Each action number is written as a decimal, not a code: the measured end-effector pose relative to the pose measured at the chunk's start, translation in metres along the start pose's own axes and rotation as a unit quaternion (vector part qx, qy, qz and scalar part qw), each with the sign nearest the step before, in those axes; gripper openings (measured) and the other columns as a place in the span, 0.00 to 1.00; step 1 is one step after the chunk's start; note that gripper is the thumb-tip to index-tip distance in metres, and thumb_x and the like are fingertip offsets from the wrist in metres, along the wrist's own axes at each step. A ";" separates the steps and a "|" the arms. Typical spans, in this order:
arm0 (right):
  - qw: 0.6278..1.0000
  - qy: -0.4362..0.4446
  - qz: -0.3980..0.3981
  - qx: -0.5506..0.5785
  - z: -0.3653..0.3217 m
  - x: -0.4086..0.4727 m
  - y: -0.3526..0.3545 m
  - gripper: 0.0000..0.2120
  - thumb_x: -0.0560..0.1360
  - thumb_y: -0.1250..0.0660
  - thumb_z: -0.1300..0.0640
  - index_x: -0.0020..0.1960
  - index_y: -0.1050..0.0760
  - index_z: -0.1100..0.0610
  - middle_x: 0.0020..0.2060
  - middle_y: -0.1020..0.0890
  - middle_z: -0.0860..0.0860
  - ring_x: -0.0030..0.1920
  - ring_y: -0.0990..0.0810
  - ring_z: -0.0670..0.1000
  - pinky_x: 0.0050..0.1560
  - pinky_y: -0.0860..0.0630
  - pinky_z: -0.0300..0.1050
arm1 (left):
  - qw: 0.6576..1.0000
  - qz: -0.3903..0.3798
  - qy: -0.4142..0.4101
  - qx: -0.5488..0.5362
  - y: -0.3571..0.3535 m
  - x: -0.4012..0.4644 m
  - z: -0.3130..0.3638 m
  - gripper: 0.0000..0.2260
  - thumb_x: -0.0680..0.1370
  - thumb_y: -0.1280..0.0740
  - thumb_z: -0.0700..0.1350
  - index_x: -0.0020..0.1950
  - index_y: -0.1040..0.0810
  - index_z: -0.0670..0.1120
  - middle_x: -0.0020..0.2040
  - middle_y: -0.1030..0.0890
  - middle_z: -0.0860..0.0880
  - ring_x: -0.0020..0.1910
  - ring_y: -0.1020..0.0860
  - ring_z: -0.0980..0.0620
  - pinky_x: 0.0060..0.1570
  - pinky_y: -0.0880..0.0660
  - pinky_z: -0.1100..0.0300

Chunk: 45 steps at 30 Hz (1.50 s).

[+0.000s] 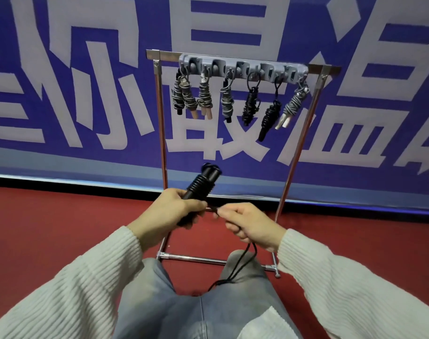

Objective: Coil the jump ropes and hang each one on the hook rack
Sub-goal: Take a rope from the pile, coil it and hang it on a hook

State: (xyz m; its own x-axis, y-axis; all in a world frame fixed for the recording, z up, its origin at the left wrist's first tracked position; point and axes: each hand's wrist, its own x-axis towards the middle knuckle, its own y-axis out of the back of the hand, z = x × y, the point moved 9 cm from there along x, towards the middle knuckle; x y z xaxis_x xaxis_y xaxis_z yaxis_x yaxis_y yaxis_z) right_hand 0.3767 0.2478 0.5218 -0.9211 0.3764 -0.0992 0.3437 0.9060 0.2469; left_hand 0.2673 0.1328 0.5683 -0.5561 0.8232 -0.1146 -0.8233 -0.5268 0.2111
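Note:
My left hand (169, 211) grips the handles of a black jump rope (202, 183), whose cord is wound in tight turns around them. My right hand (247, 225) pinches the loose cord just right of the handles. The slack cord (235, 272) hangs down from that hand across my right knee. Ahead stands the grey hook rack (242, 67) on a metal frame. Several coiled ropes hang from its hooks: grey ones (184, 94) on the left, two black ones (251, 105) right of centre, and a grey one (292, 105) at the far right.
The metal frame's legs (163, 148) and base bar (196, 258) stand on a red floor (61, 228) just past my knees. A blue banner with large white characters (86, 94) covers the wall behind the rack.

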 end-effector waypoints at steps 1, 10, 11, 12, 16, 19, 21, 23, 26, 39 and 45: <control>0.999 0.002 0.010 -0.038 0.002 -0.001 0.001 0.12 0.84 0.37 0.49 0.49 0.17 0.52 0.27 0.34 0.46 0.25 0.41 0.46 0.25 0.43 0.38 | 0.999 0.031 0.008 0.029 0.007 0.006 -0.005 0.05 0.78 0.28 0.38 0.44 0.20 0.38 0.30 0.19 0.48 0.28 0.23 0.51 0.30 0.26 0.61; 0.976 0.042 0.091 -0.195 -0.006 0.001 0.033 0.12 0.80 0.35 0.48 0.44 0.16 0.49 0.30 0.26 0.55 0.31 0.32 0.51 0.36 0.34 0.46 | 0.962 0.047 -0.013 0.268 0.020 0.049 -0.050 0.10 0.81 0.33 0.51 0.48 0.28 0.45 0.39 0.21 0.46 0.36 0.23 0.47 0.36 0.28 0.55; 0.974 0.042 0.113 -0.193 -0.004 0.000 0.042 0.12 0.79 0.35 0.47 0.43 0.16 0.49 0.31 0.25 0.57 0.32 0.31 0.51 0.37 0.33 0.46 | 0.987 0.001 0.017 0.159 0.015 0.047 -0.055 0.09 0.82 0.32 0.47 0.46 0.28 0.45 0.37 0.24 0.47 0.32 0.26 0.51 0.33 0.32 0.57; 0.973 0.040 0.131 -0.186 -0.003 -0.002 0.051 0.12 0.80 0.35 0.48 0.43 0.16 0.50 0.30 0.24 0.55 0.32 0.31 0.50 0.37 0.33 0.46 | 0.996 -0.051 0.048 0.047 0.007 0.042 -0.059 0.09 0.81 0.31 0.43 0.44 0.29 0.45 0.35 0.26 0.48 0.31 0.29 0.53 0.33 0.34 0.60; 0.976 0.037 0.125 -0.173 -0.003 -0.005 0.059 0.14 0.83 0.34 0.51 0.44 0.16 0.54 0.25 0.28 0.45 0.27 0.32 0.45 0.33 0.35 0.37 | 0.957 -0.146 0.050 -0.247 -0.010 0.021 -0.041 0.05 0.78 0.30 0.37 0.47 0.26 0.41 0.39 0.23 0.45 0.36 0.23 0.52 0.35 0.24 0.61; 0.980 0.020 0.092 -0.178 0.002 -0.004 0.045 0.17 0.82 0.34 0.47 0.42 0.16 0.56 0.22 0.31 0.45 0.24 0.36 0.45 0.28 0.37 0.35 | 0.955 -0.096 0.050 -0.277 0.001 0.022 -0.034 0.03 0.79 0.31 0.40 0.50 0.24 0.41 0.40 0.21 0.44 0.38 0.19 0.47 0.40 0.17 0.54; 0.974 0.019 0.107 -0.197 0.002 -0.003 0.044 0.19 0.81 0.34 0.44 0.39 0.17 0.55 0.22 0.32 0.45 0.24 0.37 0.46 0.29 0.37 0.39 | 0.984 -0.033 0.045 -0.172 0.014 0.031 -0.037 0.04 0.82 0.32 0.41 0.49 0.26 0.43 0.38 0.23 0.44 0.33 0.22 0.50 0.37 0.19 0.54; 0.960 0.038 0.113 -0.253 -0.004 -0.002 0.041 0.16 0.82 0.35 0.46 0.40 0.18 0.52 0.25 0.25 0.46 0.25 0.32 0.45 0.32 0.35 0.41 | 0.997 0.062 0.040 -0.021 0.034 0.048 -0.049 0.06 0.81 0.32 0.41 0.47 0.27 0.43 0.38 0.25 0.42 0.27 0.27 0.51 0.31 0.26 0.57; 0.920 0.102 0.081 -0.370 -0.030 -0.003 0.022 0.14 0.82 0.37 0.47 0.45 0.18 0.52 0.34 0.18 0.49 0.32 0.24 0.46 0.37 0.30 0.41 | 0.962 0.114 0.035 0.246 0.038 0.063 -0.058 0.06 0.79 0.33 0.46 0.49 0.25 0.45 0.43 0.18 0.39 0.34 0.21 0.42 0.38 0.25 0.55; 0.953 0.123 -0.019 -0.276 -0.081 0.014 0.047 0.06 0.79 0.28 0.53 0.46 0.15 0.53 0.41 0.14 0.46 0.44 0.17 0.43 0.50 0.22 0.39 | 0.801 -0.075 -0.353 0.478 -0.072 -0.019 0.029 0.05 0.78 0.34 0.46 0.47 0.31 0.52 0.42 0.20 0.50 0.37 0.24 0.46 0.36 0.32 0.55; 0.984 0.081 0.019 -0.158 -0.038 0.015 0.042 0.11 0.80 0.30 0.52 0.44 0.21 0.59 0.30 0.27 0.49 0.30 0.29 0.45 0.34 0.35 0.45 | 0.954 -0.019 -0.219 0.205 -0.032 -0.002 0.032 0.06 0.77 0.28 0.41 0.43 0.25 0.48 0.27 0.27 0.55 0.25 0.32 0.57 0.28 0.35 0.60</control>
State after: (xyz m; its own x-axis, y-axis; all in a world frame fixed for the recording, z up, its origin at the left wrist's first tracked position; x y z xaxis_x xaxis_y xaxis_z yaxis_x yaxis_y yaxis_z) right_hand 0.3704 0.2842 0.5671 -0.9342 0.3508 0.0641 0.3286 0.7769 0.5371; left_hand 0.2984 0.1554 0.5924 -0.3518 0.8970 0.2677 -0.6782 -0.4414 0.5876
